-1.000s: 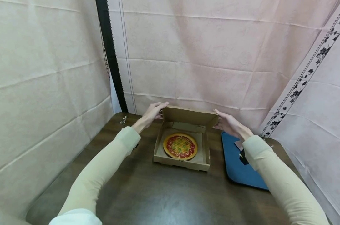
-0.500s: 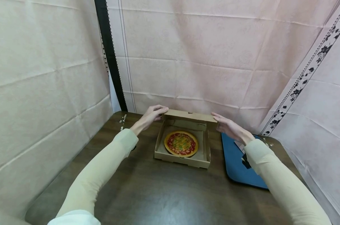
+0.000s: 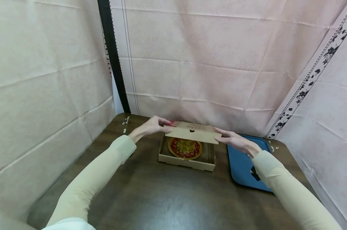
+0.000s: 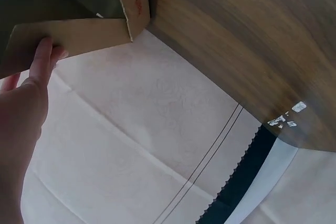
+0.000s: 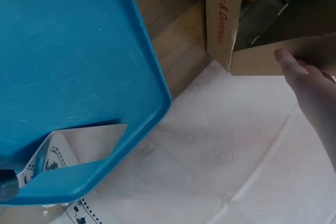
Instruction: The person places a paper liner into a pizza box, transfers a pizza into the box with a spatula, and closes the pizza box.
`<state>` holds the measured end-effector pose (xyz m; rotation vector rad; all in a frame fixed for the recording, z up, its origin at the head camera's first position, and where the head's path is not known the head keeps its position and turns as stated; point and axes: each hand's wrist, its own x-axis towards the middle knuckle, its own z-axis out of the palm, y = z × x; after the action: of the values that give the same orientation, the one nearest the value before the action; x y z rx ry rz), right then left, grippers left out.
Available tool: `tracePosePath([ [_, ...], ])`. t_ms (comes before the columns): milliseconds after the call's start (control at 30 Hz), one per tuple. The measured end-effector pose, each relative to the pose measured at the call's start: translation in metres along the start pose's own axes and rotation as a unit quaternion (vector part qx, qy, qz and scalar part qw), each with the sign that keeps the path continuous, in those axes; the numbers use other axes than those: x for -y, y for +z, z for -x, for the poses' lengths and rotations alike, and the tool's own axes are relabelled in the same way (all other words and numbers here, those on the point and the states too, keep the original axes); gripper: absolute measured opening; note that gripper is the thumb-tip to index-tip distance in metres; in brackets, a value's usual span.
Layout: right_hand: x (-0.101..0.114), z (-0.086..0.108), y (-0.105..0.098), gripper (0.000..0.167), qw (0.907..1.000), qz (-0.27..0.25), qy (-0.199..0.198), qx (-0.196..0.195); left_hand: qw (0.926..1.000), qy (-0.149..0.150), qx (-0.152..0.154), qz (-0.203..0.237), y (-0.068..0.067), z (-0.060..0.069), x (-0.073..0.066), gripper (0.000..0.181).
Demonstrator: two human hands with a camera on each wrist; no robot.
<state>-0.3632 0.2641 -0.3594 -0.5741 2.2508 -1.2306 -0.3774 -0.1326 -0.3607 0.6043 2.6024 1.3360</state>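
A cardboard pizza box (image 3: 187, 163) stands on the table with its lid (image 3: 187, 132) tilted partly down over it. Inside lies a round pizza (image 3: 185, 148), its back edge hidden under the lid. At the lid's front left corner my left hand (image 3: 151, 126) holds the cardboard between thumb and fingers. My right hand (image 3: 235, 141) grips the opposite front corner in the same manner. Both wrist views show fingertips on the lid's side flaps, such as the left flap (image 4: 79, 32) and the right flap (image 5: 262, 61).
Right of the box lies a blue tray (image 5: 68, 56). On it rests a metal server with a bent blade (image 5: 97, 142) and a dark handle (image 5: 7, 184). The brown table (image 3: 173, 198) is bounded by pale cloth curtains (image 3: 207, 70) at the back and sides.
Both hands have swung the lid forward and down from nearly upright. Its printed top now shows, and the lid covers the back of the pizza.
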Motion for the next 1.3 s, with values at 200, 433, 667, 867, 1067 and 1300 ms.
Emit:
tracePosePath([
  [200,-0.008,0.002,0.009,0.074,0.9982,0.059,-0.006,-0.008,0.9983,-0.014,0.012,-0.055,0.009,0.008,0.004,0.057],
  [433,-0.016,0.003,0.021,0.077,0.9957,0.09,-0.022,-0.002,0.9965,-0.021,0.009,-0.081,0.021,0.014,0.01,0.057],
  [667,-0.019,0.004,0.035,0.081,0.9919,0.121,-0.032,-0.023,0.9941,-0.011,0.024,-0.105,0.035,0.019,0.018,0.064],
  [867,-0.018,0.002,0.044,0.084,0.9791,0.186,-0.051,-0.064,0.9875,0.039,0.032,-0.149,0.042,0.021,0.019,0.067],
  [1067,-0.02,-0.001,0.049,0.083,0.9673,0.227,-0.053,-0.101,0.9843,0.049,0.015,-0.169,0.045,0.022,0.018,0.066],
  [1300,-0.026,-0.001,0.056,0.082,0.9621,0.237,-0.06,-0.122,0.9821,0.055,0.008,-0.18,0.052,0.025,0.021,0.064],
])
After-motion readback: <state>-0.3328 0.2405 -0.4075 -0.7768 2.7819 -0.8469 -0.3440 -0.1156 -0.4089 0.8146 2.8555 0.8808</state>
